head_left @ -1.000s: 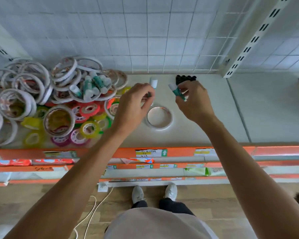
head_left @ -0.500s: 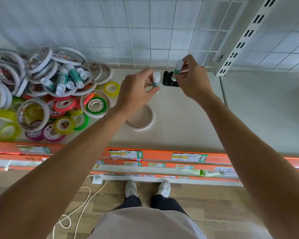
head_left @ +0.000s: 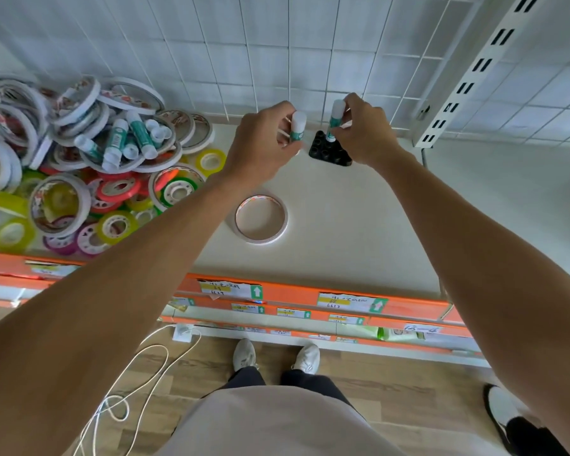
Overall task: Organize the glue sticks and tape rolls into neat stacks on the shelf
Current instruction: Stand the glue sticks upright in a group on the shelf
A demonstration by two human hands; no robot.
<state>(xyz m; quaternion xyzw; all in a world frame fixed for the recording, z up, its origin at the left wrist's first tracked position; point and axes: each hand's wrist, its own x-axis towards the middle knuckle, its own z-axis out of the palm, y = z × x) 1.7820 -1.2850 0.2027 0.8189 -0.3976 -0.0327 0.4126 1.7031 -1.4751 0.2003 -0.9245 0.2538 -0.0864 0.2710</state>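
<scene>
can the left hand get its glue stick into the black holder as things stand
Probably yes. The left hand grips a glue stick upright just left of the black holder, whose front holes look bare. The right hand is seating its own stick at the back, crowding only that side.

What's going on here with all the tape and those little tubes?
A person is tidying a shelf. The right hand sets a green-and-white glue stick upright at a black holder with round sockets. The left hand holds a second glue stick ready. More sticks and a pile of coloured tape rolls wait at the left.
</scene>
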